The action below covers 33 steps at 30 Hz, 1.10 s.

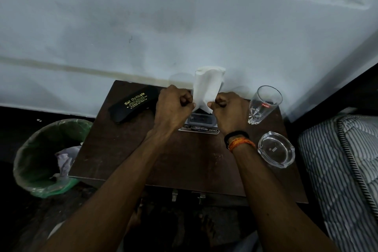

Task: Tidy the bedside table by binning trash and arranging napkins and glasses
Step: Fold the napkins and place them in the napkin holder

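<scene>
Here both hands are on the napkin (207,86), which stands upright above the grey holder (201,119) at the back middle of the table (184,159). The left hand (173,106) pinches the napkin's lower left edge with curled fingers, and the right hand (229,110) pinches its lower right edge the same way, so the sheet is stretched between them with its long axis running up and away from the holder, toward the wall. Its lower part narrows to a point between the two hands, directly over the holder's opening.

The coming move, as I judge it, turns on that alignment: the napkin's lower end sits straight above the holder, with both hands equally near on either side, so it looks set to go down into the slot or be folded first.

To the right of the holder a clear drinking glass (263,104) stands upright, and nearer the front on that side rests a glass ashtray (276,149). To the holder's left lies a black spectacle case (135,103), angled across the back corner. Beyond the table's left edge, on the floor, stands a bin (41,159) with a green liner and crumpled paper inside.
</scene>
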{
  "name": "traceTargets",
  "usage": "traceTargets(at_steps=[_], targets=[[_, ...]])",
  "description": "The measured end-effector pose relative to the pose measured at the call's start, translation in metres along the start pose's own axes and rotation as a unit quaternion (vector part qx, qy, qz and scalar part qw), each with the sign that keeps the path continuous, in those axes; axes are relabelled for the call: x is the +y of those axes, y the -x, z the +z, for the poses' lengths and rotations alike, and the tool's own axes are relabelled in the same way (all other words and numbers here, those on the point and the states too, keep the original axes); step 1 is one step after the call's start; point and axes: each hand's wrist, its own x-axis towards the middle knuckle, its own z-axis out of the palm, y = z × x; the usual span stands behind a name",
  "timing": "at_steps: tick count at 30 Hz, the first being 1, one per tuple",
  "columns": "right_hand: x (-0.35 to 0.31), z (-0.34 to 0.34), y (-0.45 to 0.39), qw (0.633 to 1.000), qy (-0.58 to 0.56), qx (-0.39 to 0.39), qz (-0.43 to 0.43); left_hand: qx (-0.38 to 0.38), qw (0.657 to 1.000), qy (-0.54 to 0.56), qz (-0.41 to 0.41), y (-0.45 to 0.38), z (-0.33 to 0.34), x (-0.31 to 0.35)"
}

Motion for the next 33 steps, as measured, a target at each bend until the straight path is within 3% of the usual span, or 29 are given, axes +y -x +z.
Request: traceTargets(at_steps=[8, 14, 21, 26, 33], targets=[[-0.005, -0.002, 0.0, 1.0, 0.017, -0.009, 0.011, -0.014, 0.999, 0.003, -0.033, -0.002, 0.002, 0.002], [-0.014, -0.01, -0.004, 0.996, -0.083, 0.013, 0.033, 0.032, 0.999, 0.036, -0.009, -0.003, -0.003, 0.006], [-0.012, -0.01, 0.002, 0.999, -0.031, -0.018, 0.034, -0.019, 1.0, -0.019, -0.006, -0.004, 0.005, -0.009], [-0.012, -0.011, -0.001, 0.996, -0.076, -0.007, 0.049, 0.004, 0.999, 0.029, -0.014, -0.003, -0.002, -0.002], [-0.013, -0.009, 0.003, 0.998, -0.049, -0.004, 0.047, -0.006, 1.0, 0.016, -0.013, -0.001, 0.0, -0.003]])
